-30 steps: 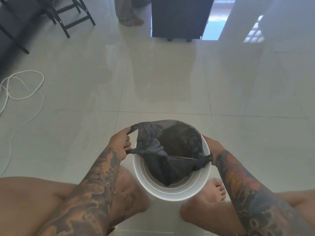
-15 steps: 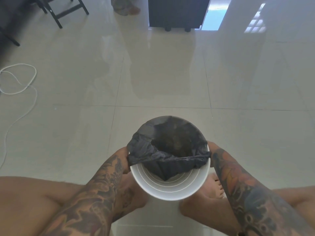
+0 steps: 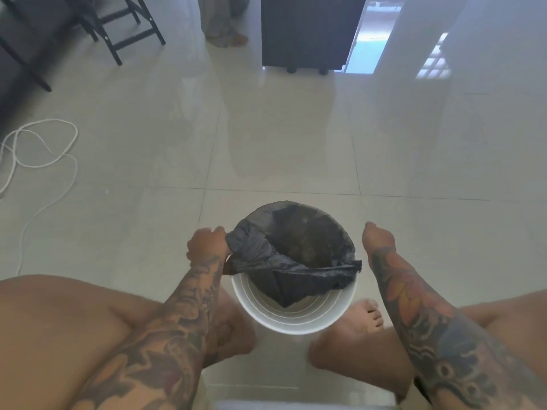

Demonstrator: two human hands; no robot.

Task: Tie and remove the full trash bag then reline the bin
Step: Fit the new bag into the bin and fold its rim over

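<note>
From the head view, a white bin (image 3: pixel 293 309) stands on the tiled floor (image 3: pixel 266 137) between the person's bare feet, close in so both arms reach its rim without stretching. A black trash bag (image 3: pixel 284 255) sits inside it as a liner: its far edge is already folded over the far rim, while the near edge sags across the opening, leaving the bin's ribbed white inner wall bare on the near side.

The left hand (image 3: pixel 207 244) is at the bin's left rim, its grip closed on the bag's bunched edge, most likely to stretch that edge out and down over the rim. The right hand (image 3: pixel 377 239) hangs just beside the right rim, apart from bag and bin; its fingers point down and forward and clasp nothing, and a loose corner of the bag juts toward it. That placement suits taking up the corner to pull the near edge over, so I judge the relining step to be partly done.

No brand, label or writing can be read on bag or bin.

Farther off, a white cord (image 3: pixel 38 155) loops on the floor at left, and a dark cabinet (image 3: pixel 307 31) stands beyond.
</note>
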